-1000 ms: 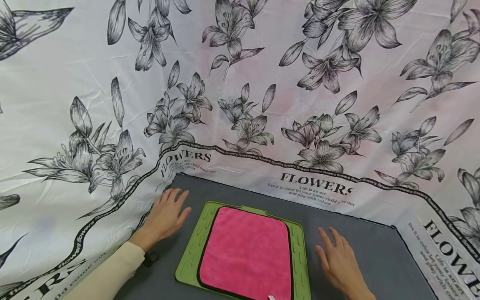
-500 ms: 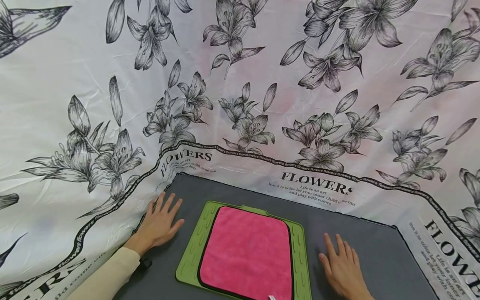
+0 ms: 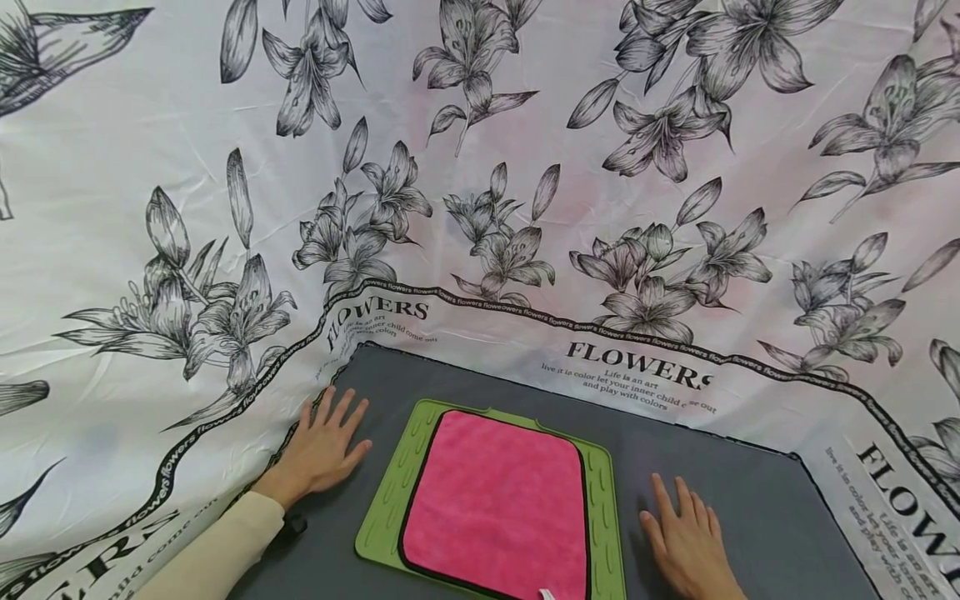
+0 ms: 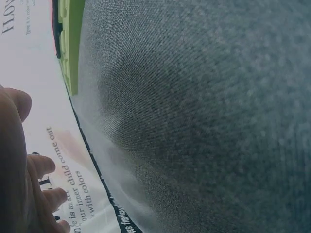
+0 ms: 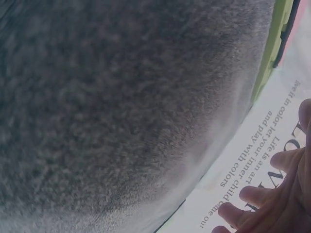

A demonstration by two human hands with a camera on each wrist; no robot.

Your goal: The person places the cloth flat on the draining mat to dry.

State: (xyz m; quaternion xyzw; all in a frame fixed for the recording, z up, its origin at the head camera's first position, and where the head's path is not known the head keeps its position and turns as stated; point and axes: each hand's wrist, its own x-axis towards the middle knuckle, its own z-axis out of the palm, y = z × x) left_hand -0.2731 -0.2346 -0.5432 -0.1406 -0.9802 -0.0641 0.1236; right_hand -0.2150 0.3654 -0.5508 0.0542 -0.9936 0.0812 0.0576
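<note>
A pink cloth [image 3: 495,500] with a black border lies flat on a green board [image 3: 386,517], whose grooved side strips show at left and right. A small white tag [image 3: 547,594] sticks out at the cloth's near edge. To the left of the board, my left hand [image 3: 318,450] is spread with fingers straight and holds nothing. My right hand [image 3: 686,542] is to the right of the board, its fingers extended and nothing in them. Both wrist views show the fingers apart from the green board [image 4: 73,43], with dark grey cloth filling most of each picture.
The grey tabletop [image 3: 765,517] extends around the board. White fabric with black lily drawings and FLOWERS lettering [image 3: 637,364] rises behind and along both sides. A small dark object [image 3: 295,527] shows under the left wrist.
Both hands have moved slightly outward from the board, and their fingers have straightened. The right hand has also drawn a little nearer the bottom of the view. Cloth and board stay put.
</note>
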